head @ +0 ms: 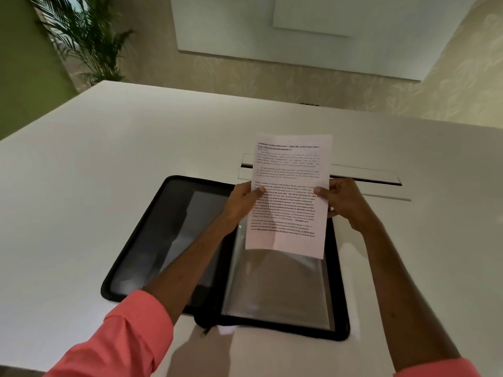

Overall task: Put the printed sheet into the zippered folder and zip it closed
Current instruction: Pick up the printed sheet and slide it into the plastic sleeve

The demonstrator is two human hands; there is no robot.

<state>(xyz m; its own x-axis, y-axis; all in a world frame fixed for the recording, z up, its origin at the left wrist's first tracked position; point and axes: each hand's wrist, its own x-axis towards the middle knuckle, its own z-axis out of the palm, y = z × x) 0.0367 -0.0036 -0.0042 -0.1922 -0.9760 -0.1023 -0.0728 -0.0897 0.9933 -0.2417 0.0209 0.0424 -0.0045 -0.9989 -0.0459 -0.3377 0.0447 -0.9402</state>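
A white printed sheet [290, 170] covered in black text is held upright above the table. My left hand [242, 202] grips its left edge and my right hand [343, 202] grips its right edge, thumbs on the front. Below it lies a black zippered folder [152, 235], spread open flat on the white table [81, 186]. Its right half holds clear plastic sleeves [277, 284]; the sheet's lower edge hangs just over them. The left half shows a dark inner pocket. The zipper runs around the rim.
A long cable slot with a flap [367, 178] is set into the table behind the folder. A potted palm [89, 36] stands at the far left by a green wall. A white board [313, 28] hangs on the back wall.
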